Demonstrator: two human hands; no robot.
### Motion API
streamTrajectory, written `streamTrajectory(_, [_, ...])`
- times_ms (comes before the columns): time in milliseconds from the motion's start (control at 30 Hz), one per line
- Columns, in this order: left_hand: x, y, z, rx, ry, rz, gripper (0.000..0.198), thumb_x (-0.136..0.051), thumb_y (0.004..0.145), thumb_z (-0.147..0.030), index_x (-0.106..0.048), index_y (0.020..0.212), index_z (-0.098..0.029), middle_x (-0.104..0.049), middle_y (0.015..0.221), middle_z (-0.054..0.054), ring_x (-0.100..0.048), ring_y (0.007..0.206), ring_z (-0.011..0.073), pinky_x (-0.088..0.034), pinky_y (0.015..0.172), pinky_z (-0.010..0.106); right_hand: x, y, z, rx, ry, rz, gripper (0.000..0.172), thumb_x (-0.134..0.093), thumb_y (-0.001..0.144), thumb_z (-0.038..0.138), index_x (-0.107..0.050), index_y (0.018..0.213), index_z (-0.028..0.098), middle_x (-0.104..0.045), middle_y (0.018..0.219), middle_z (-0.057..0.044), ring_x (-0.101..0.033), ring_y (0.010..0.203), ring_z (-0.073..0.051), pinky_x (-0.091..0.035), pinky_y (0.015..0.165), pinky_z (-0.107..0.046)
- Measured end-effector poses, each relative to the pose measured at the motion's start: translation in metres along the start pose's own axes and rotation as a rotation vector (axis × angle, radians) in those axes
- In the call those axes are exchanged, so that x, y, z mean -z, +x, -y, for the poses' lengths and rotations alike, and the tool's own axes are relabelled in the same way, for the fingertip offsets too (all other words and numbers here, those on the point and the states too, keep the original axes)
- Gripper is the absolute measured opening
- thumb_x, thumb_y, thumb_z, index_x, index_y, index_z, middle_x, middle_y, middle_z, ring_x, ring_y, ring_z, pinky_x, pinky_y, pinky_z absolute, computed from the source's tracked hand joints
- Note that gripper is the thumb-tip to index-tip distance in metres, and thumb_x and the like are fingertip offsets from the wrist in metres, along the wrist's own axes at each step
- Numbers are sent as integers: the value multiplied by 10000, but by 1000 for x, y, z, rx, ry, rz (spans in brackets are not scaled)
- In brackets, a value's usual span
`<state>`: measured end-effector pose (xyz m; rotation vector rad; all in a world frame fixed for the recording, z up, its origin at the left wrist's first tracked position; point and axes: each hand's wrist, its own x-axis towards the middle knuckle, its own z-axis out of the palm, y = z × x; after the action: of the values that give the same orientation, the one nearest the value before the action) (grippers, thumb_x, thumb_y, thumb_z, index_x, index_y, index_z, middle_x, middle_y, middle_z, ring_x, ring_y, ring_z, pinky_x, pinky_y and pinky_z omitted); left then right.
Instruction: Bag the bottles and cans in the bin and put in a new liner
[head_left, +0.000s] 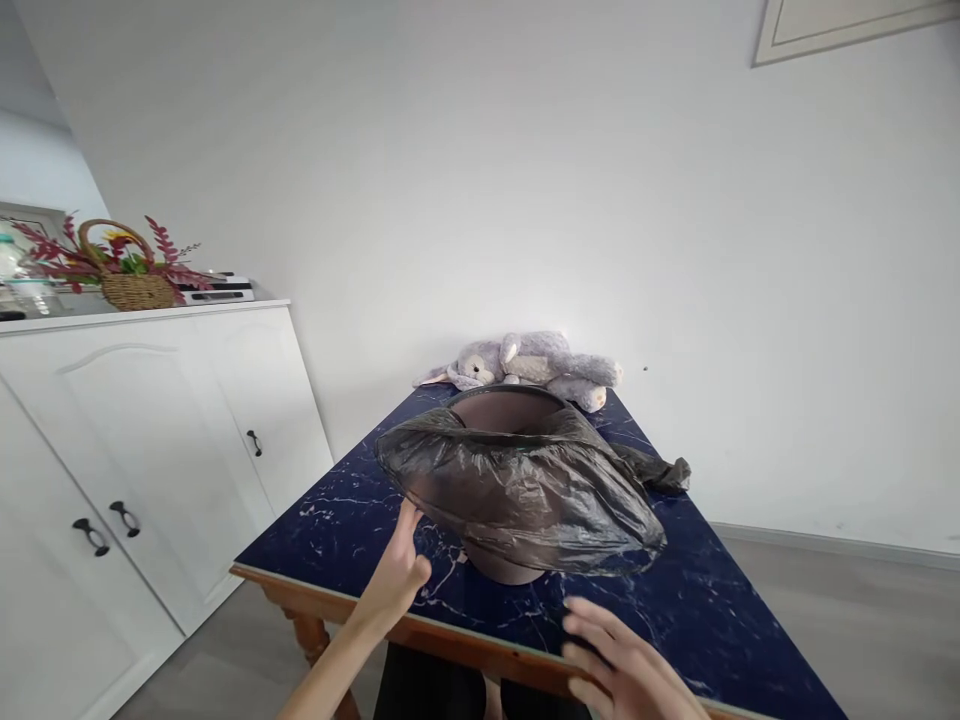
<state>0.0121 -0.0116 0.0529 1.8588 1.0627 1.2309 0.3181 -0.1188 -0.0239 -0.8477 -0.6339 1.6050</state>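
A brown bin (499,570) stands upright on the blue table, its round opening showing at the back. Draped over its front rim and side is a thin black plastic bag (517,490), wrinkled and flared out to both sides. My left hand (397,575) is at the bag's lower left edge, thumb apart from the fingers; whether the fingertips touch the plastic I cannot tell. Below the bag's right side, my right hand (615,660) hovers over the table's front edge with fingers spread, holding nothing.
A plush rabbit (532,360) lies against the wall behind the bin. More black plastic (664,472) rests right of it. The table (330,530) has a dark marbled top with a wooden edge. On the left, a white cabinet (150,430) carries a flower basket (137,290).
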Motion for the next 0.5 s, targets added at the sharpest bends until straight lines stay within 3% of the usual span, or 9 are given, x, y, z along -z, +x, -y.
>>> streamTrajectory(67, [-6, 14, -16, 6, -2, 2, 1312, -490, 636, -1069, -418, 1627, -212, -565, 1554, 184, -352, 1560, 450, -334, 1280, 546, -29, 1, 10, 158, -64, -19, 736, -924, 723, 595, -711, 1355, 282, -682, 1440, -121, -595, 1395, -368, -487, 1169, -519])
streamTrajectory(133, [-11, 27, -37, 39, -66, -27, 1169, -484, 740, -1016, -465, 1604, -229, -620, 1506, 157, -404, 1540, 418, -374, 1263, 521, -53, 4, 35, 238, -99, -35, 817, -877, 778, 627, -611, 1484, 311, -640, 1506, -96, -511, 1482, -335, -334, 1279, -522])
streamTrajectory(167, [-13, 33, -47, 66, -103, -58, 1065, -473, 811, -968, -485, 1591, -241, -623, 1508, 143, -418, 1538, 399, -397, 1250, 507, -62, 6, 51, 278, -107, -13, 830, -844, 807, 644, -580, 1516, 304, -633, 1515, -100, -505, 1487, -334, -315, 1289, -523])
streamTrajectory(300, [-25, 57, -83, 179, -168, -222, 788, -451, 975, -799, -489, 1572, -285, -479, 1654, 92, -328, 1597, 352, -416, 1229, 468, -87, 20, 107, 383, -223, -60, 722, -758, 895, 641, -610, 1494, 265, -656, 1489, -80, -508, 1485, -330, -414, 1244, -481])
streamTrajectory(400, [-30, 77, -107, 88, -108, -288, 692, -535, 989, -723, -527, 1532, -294, -417, 1695, 87, -266, 1620, 349, -302, 1286, 477, -96, 40, 133, 429, -337, -214, 652, -693, 920, 676, -712, 1364, 199, -725, 1376, -86, -579, 1412, -356, -516, 1162, -452])
streamTrajectory(500, [-28, 93, -127, -19, -35, -323, 626, -581, 998, -668, -582, 1480, -268, -494, 1638, 113, -335, 1587, 347, -228, 1308, 478, -96, 64, 153, 503, -394, -343, 632, -685, 891, 713, -772, 1178, 157, -804, 1131, -108, -697, 1221, -375, -623, 974, -422])
